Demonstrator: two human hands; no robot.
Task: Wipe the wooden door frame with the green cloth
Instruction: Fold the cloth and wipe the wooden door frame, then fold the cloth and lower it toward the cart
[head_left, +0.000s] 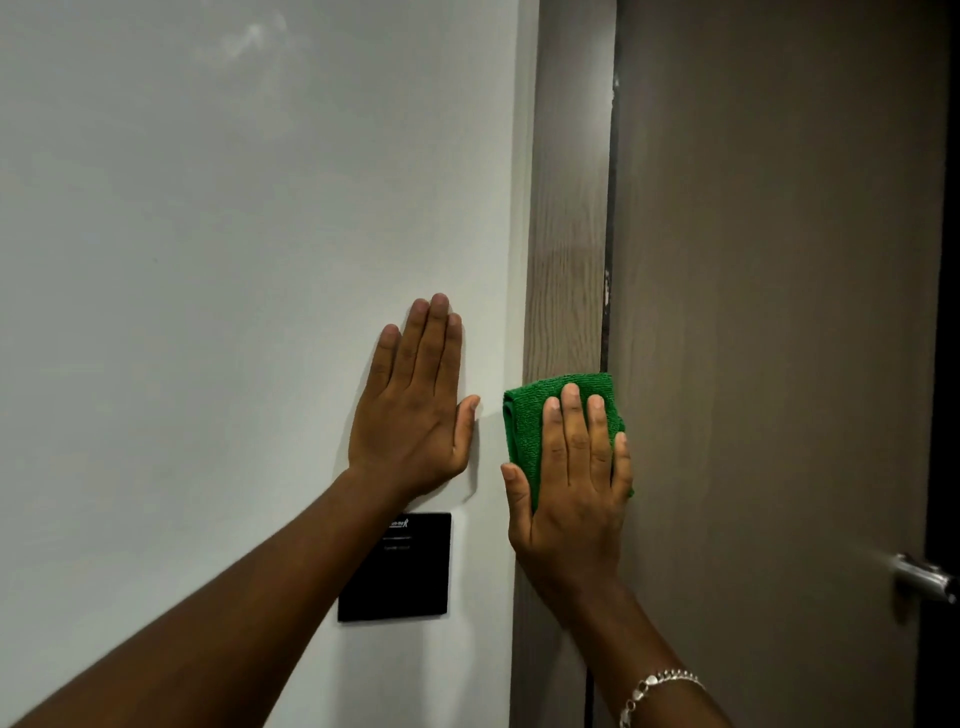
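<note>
The wooden door frame (566, 218) runs as a vertical grey-brown strip between the white wall and the door. A folded green cloth (524, 421) lies flat against the frame at mid height. My right hand (571, 493) presses on the cloth with the palm flat and the fingers pointing up; its wrist wears a silver bracelet. My left hand (415, 405) rests flat on the white wall just left of the frame, fingers together and holding nothing.
A black square wall panel (410, 582) sits below my left hand. The brown door (769, 312) fills the right side, with a metal handle (924, 577) at lower right. The white wall (208, 260) spans the left.
</note>
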